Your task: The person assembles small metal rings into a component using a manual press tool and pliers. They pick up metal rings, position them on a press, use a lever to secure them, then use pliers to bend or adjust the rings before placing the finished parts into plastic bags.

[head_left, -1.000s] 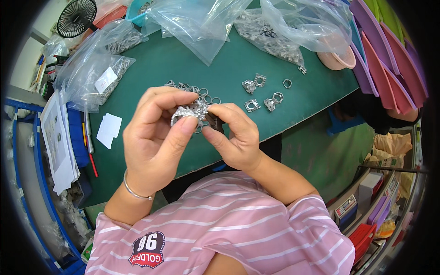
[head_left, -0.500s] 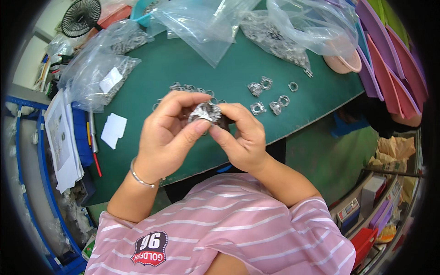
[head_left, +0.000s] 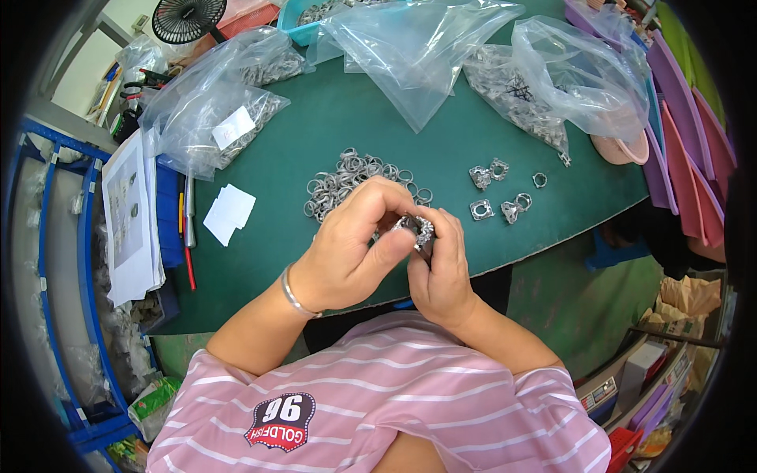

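Note:
Over the near part of the green table (head_left: 307, 102), both hands meet at a small silver metal part with an open ring shape (head_left: 424, 230). My left hand (head_left: 351, 248) is closed, its thumb and forefinger at the part's left side. My right hand (head_left: 444, 276) is closed around its right and lower side, and the fingers partly hide it. Just beyond my left hand lies a heap of silver metal rings (head_left: 371, 167). To the right rest several loose silver metal fittings (head_left: 481, 209) and a single ring (head_left: 539, 180).
Clear plastic bags of metal parts (head_left: 516, 91) lie along the far side, near a pink bowl (head_left: 623, 148). On the left are white paper pieces (head_left: 229, 214), a red pen (head_left: 190, 268), printed sheets (head_left: 130, 229) and a blue rack (head_left: 91, 260). Purple and red bins (head_left: 682, 150) stand at right.
The metal part has turned in my fingers, and its opening now shows. The view has shifted, so more of the ring heap is visible beyond my left hand.

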`<control>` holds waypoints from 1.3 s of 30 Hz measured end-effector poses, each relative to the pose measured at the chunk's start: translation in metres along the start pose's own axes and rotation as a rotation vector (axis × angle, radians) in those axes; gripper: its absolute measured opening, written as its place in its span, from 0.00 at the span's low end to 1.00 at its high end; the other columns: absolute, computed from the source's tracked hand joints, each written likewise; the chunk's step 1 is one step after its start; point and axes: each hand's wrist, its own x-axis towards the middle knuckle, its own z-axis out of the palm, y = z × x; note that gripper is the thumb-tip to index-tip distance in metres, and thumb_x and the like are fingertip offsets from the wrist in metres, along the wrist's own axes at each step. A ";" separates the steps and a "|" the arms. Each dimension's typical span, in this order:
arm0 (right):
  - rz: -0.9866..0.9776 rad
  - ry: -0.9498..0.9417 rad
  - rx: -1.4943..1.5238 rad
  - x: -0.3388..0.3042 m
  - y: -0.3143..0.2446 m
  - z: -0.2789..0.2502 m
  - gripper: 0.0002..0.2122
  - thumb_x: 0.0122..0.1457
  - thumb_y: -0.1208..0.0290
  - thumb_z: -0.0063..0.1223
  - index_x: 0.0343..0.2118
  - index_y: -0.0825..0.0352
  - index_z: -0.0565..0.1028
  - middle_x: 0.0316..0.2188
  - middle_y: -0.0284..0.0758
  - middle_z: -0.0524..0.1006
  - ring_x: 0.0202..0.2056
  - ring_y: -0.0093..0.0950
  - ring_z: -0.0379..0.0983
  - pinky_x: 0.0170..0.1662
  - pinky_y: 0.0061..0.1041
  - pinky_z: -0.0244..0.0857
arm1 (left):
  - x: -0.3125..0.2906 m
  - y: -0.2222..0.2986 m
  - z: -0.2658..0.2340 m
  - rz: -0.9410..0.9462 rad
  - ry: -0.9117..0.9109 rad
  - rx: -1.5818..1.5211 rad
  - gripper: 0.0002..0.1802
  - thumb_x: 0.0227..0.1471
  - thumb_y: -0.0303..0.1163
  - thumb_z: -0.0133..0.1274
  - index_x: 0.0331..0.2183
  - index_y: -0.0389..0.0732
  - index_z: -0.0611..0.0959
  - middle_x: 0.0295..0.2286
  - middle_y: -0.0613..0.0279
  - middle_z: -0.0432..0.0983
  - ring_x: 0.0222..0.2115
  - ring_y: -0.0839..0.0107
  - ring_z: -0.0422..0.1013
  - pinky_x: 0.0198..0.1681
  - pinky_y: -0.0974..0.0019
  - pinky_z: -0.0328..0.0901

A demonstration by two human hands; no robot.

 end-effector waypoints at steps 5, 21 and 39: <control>0.009 -0.001 0.068 0.002 0.004 -0.001 0.27 0.39 0.88 0.48 0.48 0.72 0.62 0.32 0.42 0.68 0.32 0.40 0.65 0.41 0.35 0.58 | 0.005 -0.012 0.015 0.133 0.053 0.208 0.26 0.58 0.51 0.39 0.30 0.34 0.74 0.24 0.52 0.68 0.23 0.57 0.67 0.25 0.66 0.63; 0.234 0.118 0.310 0.005 0.021 0.000 0.17 0.45 0.88 0.52 0.40 0.70 0.66 0.28 0.39 0.70 0.28 0.33 0.67 0.32 0.27 0.63 | 0.039 -0.024 0.049 0.299 0.337 0.242 0.20 0.57 0.32 0.33 0.21 0.32 0.75 0.17 0.53 0.70 0.15 0.64 0.66 0.19 0.66 0.61; 0.688 -0.329 0.945 0.036 0.020 -0.043 0.12 0.54 0.80 0.50 0.41 0.71 0.67 0.36 0.30 0.69 0.40 0.18 0.65 0.46 0.19 0.60 | 0.044 -0.042 0.055 0.023 0.345 0.171 0.26 0.61 0.39 0.30 0.28 0.34 0.79 0.18 0.61 0.72 0.17 0.76 0.66 0.22 0.72 0.62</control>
